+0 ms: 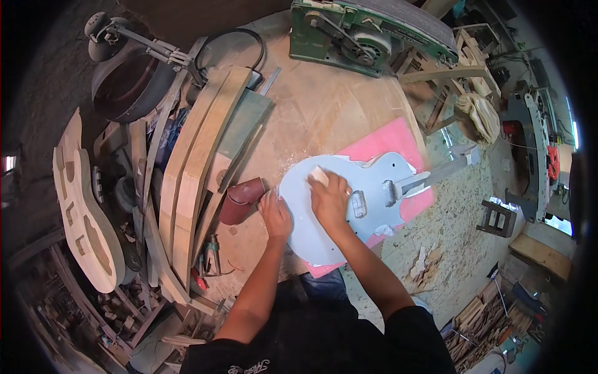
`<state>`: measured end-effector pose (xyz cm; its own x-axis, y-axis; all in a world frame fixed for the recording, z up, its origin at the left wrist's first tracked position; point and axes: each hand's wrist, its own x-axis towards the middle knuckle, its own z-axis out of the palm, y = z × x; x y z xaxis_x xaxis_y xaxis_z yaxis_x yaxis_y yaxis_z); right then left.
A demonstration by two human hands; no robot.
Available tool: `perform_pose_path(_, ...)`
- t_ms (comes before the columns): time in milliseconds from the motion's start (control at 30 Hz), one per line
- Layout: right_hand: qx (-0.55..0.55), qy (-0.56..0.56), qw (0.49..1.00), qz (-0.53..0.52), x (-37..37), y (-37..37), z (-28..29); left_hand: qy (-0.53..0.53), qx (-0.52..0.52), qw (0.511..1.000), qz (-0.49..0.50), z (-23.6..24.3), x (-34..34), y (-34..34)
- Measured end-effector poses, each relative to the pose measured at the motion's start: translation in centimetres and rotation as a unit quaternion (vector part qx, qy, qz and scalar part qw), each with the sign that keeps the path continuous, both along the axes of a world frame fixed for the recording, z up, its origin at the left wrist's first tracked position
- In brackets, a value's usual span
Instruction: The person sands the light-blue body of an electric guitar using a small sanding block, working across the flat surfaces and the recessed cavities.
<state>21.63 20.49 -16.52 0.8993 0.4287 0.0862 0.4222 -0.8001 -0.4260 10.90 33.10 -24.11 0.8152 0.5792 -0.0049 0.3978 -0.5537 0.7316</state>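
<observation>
A pale blue electric guitar body [311, 230] lies flat on a pink foam sheet [408, 140], its neck reaching out to the right. Two pickup cavities in it look covered with tape. My right hand [330, 202] presses a small whitish sanding pad [319, 176] on the upper left part of the body, its fingers closed round it. At the body's left edge my left hand [275, 215] lies flat with the fingers stretched out, holding nothing. Just left of it stands a dark red roll of sandpaper [240, 202]. Whitish dust is scattered on the bench beyond the body.
Curved wooden boards [193, 168] are stacked on the left, with pliers [212, 255] near them. An unpainted guitar body [87, 218] stands farther left. A green belt sander [374, 37] sits at the bench's [311, 106] far edge. A desk lamp [143, 43] hangs at upper left.
</observation>
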Motion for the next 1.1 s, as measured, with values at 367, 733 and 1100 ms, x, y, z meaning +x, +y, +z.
perform_pose_path(367,0.024,0.019,0.998,0.056,-6.9,-1.0,-0.4,0.002,-0.023,1.000,-0.002,-0.1,-0.6,2.1)
perform_pose_path(733,-0.004,0.009,0.992,0.127,-8.8,0.0,0.0,0.014,-0.287,0.955,-0.072,0.6,-8.8,3.7)
perform_pose_path(1100,0.023,-0.032,0.984,0.176,-8.0,1.0,-1.3,0.032,-0.565,0.824,0.042,2.0,-14.0,-2.2)
